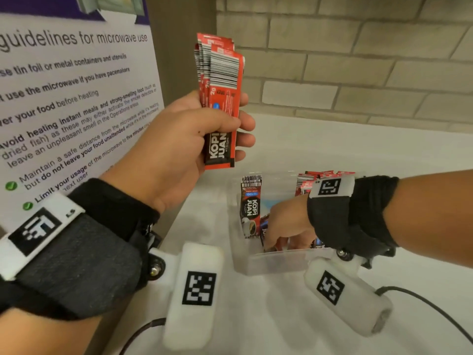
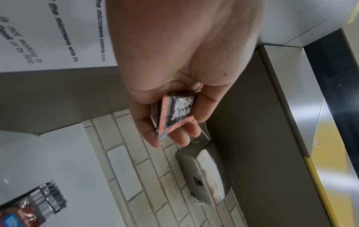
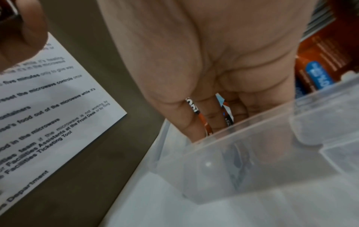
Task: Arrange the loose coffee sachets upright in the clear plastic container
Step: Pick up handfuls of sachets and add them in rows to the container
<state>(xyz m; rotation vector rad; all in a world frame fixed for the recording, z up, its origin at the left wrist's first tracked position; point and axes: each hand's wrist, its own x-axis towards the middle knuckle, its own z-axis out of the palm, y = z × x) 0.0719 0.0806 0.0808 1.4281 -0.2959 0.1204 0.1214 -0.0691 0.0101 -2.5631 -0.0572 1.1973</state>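
A: Where are the coffee sachets now?

B: A bundle of sachets [image 1: 220,98] is gripped by the left hand [image 1: 179,149], raised above the white counter [image 1: 384,149]. Probably it is kept ready while the other hand makes room. More sachets stand upright in the clear container [image 1: 268,262].

A: And the right hand [image 1: 286,226]?

B: It reaches down inside the container, fingers among the sachets. Whether it pinches one, I cannot tell.

A: Do the wrist cameras add something?

B: The right wrist view shows sachets between the fingers [image 3: 205,116]; the left one shows the bundle's bottom end.
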